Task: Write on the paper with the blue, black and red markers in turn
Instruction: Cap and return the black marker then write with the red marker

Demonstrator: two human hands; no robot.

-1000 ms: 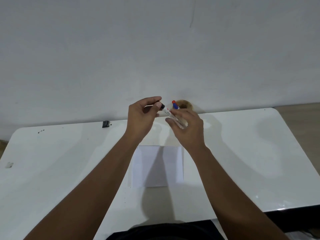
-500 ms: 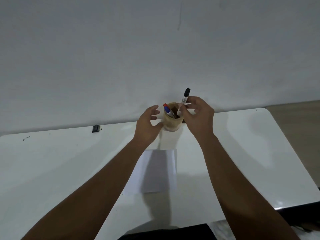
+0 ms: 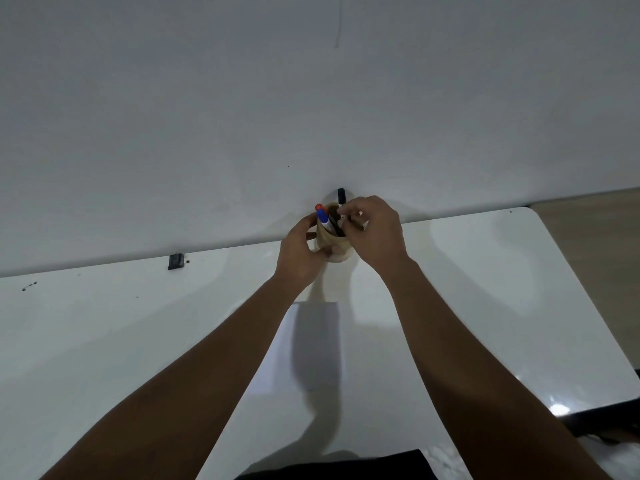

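Note:
A tan wooden cup [image 3: 333, 242] stands at the table's far edge by the wall. A blue-capped marker [image 3: 323, 218] leans in it, and a red cap [image 3: 319, 206] shows just behind the blue one. My right hand [image 3: 375, 230] pinches the black-capped marker [image 3: 341, 196] upright, its lower end inside the cup. My left hand [image 3: 300, 252] wraps the cup's left side. The white paper [image 3: 311, 344] lies on the table nearer me, between my forearms, partly in shadow.
The white table [image 3: 104, 327] has a rounded right corner and ends at the grey wall. A small black clip [image 3: 176, 261] sits at the far edge on the left. Wood floor [image 3: 595, 244] shows to the right.
The black marker, held high above the cup half a second ago, has come down into the cup. My left hand has closed around the cup.

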